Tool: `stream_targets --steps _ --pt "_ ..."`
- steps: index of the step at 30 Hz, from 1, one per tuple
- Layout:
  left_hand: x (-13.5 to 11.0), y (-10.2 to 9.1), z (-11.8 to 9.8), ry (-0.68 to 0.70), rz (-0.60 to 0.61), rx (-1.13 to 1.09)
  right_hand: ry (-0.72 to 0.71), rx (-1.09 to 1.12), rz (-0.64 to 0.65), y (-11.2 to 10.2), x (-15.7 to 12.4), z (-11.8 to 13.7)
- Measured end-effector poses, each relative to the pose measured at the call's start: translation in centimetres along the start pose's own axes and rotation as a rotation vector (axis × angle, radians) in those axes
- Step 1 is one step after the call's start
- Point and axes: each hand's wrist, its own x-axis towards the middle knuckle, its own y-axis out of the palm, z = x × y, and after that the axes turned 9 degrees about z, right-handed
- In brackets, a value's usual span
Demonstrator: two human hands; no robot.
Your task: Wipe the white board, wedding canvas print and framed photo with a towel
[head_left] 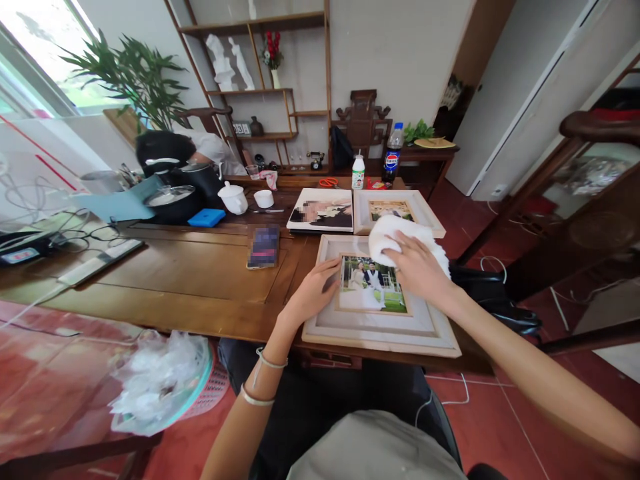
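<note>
A white wooden picture frame [385,333] with a photo [373,285] of a couple outdoors lies face up at the table's near edge. My left hand [315,288] rests on its left side, fingers stretched out over the border. In my right hand [417,263] is a bunched white towel [407,233], pressed against the upper right of the same frame. The towel hides that corner and part of a second white picture frame [430,213] behind it. To the left of that one lies another photo panel [321,210], partly pixelated.
The wooden table [210,287] holds a phone [263,246], a white teapot [233,199], a cup [264,199], a cola bottle [393,153], a small white bottle [358,173] and orange-handled scissors [329,182]. A bag-lined basket [200,393] stands on the floor at left. Dark chairs stand at right.
</note>
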Motion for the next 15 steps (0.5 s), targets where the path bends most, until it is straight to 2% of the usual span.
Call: stream_targets --steps 2,5,9,12,15 --pt "0.0 0.0 -0.1 -0.009 0.006 -0.001 -0.089 0.025 -0.006 -0.3 2.0 0.6" --pt "0.1 -0.2 -0.4 -0.018 0.012 0.003 -0.213 0.059 0.021 -0.2 4.7 2.9" --pt "0.1 -0.5 -0.9 -0.009 0.011 -0.002 -0.231 0.057 0.066 0.9 6.3 4.9" --pt "0.1 -0.6 -0.9 -0.022 0.021 -0.002 -0.193 0.047 0.085 1.4 5.1 3.7" --pt "0.1 -0.6 -0.6 -0.044 0.046 -0.011 -0.133 0.023 0.093 1.7 2.6 0.8"
